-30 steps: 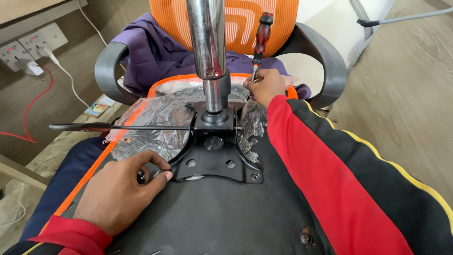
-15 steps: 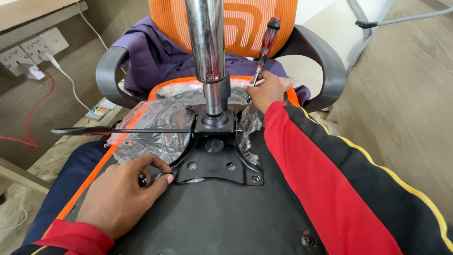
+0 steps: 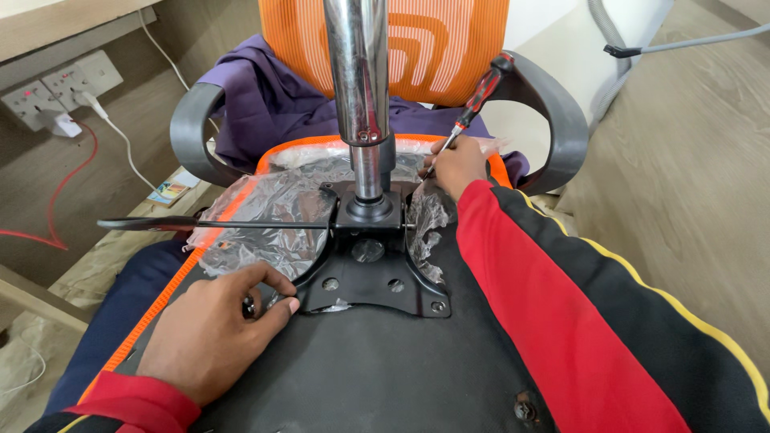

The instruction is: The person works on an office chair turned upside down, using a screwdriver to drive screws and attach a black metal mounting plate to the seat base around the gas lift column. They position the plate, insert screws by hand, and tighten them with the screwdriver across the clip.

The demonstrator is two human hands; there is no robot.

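Upturned chair seat, both hands at the black metal mounting plate (image 3: 365, 281).

Left hand (image 3: 212, 333) curled, pinching a small dark bolt (image 3: 249, 306) at the plate's left edge; bolt mostly hidden. Crinkled clear plastic wrap (image 3: 265, 216). Chrome gas cylinder (image 3: 357, 72), top cut off. Right hand (image 3: 457, 164) closed on a red-black screwdriver (image 3: 477, 96); tip hidden.

An office or home workroom: wood-look floor (image 3: 690, 160), wall sockets (image 3: 56, 84) with plugged cables, a desk edge above them, and an orange mesh office chair (image 3: 433, 48).
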